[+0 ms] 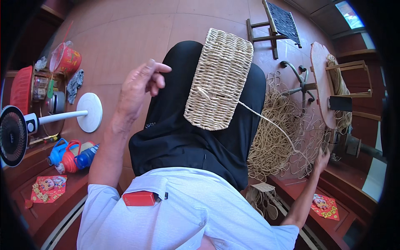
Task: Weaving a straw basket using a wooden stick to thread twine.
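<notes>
A woven straw basket (223, 71) lies across my thighs. A short cord end (204, 94) sticks out of its weave. From its right side a twisted straw cord (273, 121) stretches down and to the right toward my right hand (322, 159). That hand is reached far out to the side, its fingers closed around the cord, though small and partly hidden. My left hand (143, 83) hovers in the air left of the basket, holding nothing. Its index finger points toward the basket and the other fingers are loosely bent.
A big heap of loose cord (275, 137) covers the floor at my right. Beyond it stand a wheeled chair base (303, 85), a round board (320, 79) and a folding stool (273, 29). At left are a white fan (89, 112), water jugs (75, 156) and a red bucket (66, 58).
</notes>
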Demonstrator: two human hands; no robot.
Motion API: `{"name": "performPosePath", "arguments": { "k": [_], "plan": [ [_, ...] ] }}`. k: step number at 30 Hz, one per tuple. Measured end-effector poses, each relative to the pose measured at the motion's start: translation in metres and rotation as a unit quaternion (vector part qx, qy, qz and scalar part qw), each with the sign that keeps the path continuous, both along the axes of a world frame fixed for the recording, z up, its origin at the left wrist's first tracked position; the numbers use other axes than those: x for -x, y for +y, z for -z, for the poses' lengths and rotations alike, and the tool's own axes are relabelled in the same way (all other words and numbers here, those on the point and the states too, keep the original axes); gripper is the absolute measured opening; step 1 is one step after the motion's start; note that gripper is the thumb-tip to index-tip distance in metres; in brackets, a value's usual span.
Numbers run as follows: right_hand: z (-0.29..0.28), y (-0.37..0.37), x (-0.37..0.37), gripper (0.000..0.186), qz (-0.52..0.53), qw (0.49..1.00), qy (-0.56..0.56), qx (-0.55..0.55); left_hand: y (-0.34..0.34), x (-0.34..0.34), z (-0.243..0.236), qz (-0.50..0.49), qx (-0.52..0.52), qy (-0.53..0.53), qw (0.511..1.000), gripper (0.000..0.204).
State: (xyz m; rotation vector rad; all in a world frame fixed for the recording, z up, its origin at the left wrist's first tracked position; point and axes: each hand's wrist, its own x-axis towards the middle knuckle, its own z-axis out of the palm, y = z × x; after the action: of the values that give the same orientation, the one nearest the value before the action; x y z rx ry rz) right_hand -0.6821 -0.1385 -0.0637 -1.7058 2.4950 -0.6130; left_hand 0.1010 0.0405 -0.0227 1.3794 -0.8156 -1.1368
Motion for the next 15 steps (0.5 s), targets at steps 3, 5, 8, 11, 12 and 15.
{"name": "performPosePath", "arguments": {
  "k": [3, 5, 8, 11, 12, 15],
  "plan": [
    [-0.005, 0.017, -0.195, 0.048, -0.341, 0.904, -0.256, 0.038, -0.008, 0.021, 0.001, 0.019, -0.011, 0.013, 1.000, 0.053],
    [-0.019, 0.052, -0.317, 0.046, -0.403, 0.876, -0.264, -0.005, -0.011, 0.031, 0.000, 0.033, -0.002, 0.016, 0.999, 0.047],
    [-0.042, 0.085, -0.428, 0.047, -0.431, 0.836, -0.337, -0.049, -0.012, 0.043, 0.000, 0.011, -0.004, 0.018, 1.000, 0.044],
    [-0.041, 0.091, -0.457, 0.043, -0.409, 0.820, -0.396, -0.052, -0.008, 0.052, 0.004, -0.013, 0.008, 0.010, 1.000, 0.037],
    [-0.035, 0.085, -0.452, 0.039, -0.382, 0.836, -0.389, -0.070, -0.006, 0.056, 0.006, -0.027, 0.003, 0.000, 1.000, 0.035],
    [-0.013, 0.068, -0.412, 0.022, -0.277, 0.836, -0.471, -0.054, -0.001, 0.064, 0.009, -0.037, 0.038, -0.045, 0.998, 0.031]
  ]
}}
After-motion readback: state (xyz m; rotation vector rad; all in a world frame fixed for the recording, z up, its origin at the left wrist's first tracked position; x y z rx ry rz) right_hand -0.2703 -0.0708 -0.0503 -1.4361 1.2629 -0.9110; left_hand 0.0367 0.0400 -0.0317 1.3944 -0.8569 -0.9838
